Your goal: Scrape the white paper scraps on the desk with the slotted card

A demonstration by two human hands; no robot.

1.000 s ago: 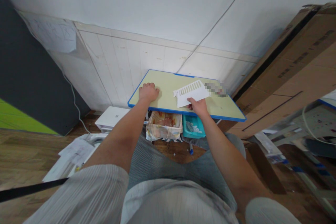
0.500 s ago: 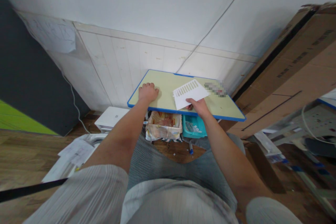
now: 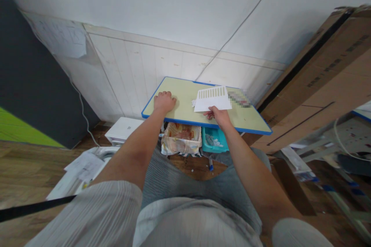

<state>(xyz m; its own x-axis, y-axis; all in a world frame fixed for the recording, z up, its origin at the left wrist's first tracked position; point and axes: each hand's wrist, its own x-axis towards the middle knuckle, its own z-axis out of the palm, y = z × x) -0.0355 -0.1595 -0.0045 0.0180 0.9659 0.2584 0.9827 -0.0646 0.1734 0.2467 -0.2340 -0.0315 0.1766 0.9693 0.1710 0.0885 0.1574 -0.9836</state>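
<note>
On the left part of the pale yellow tabletop [image 3: 185, 92], my left hand [image 3: 164, 101] rests palm down, its fingers loosely bent and holding nothing. My right hand [image 3: 218, 115] pinches the near edge of a white paper sheet [image 3: 213, 102] between thumb and fingers. A row of several narrow slots runs along the sheet's far side, with the yellow surface showing through. Small white paper scraps [image 3: 193, 103] lie by its left edge. To the right of the sheet is a pixelated item [image 3: 240, 98] that I cannot make out.
Under the table's front edge hang a lined basket [image 3: 181, 142] and a turquoise bin [image 3: 215, 144] with white scraps. A white box [image 3: 123, 130] stands at the left. Large cardboard boxes [image 3: 324, 77] lean at the right. A white wall [image 3: 145, 58] rises behind the table.
The paper sheet has turned in my right hand, so its slotted side now faces the wall more squarely. My left hand stays in place on the tabletop.
</note>
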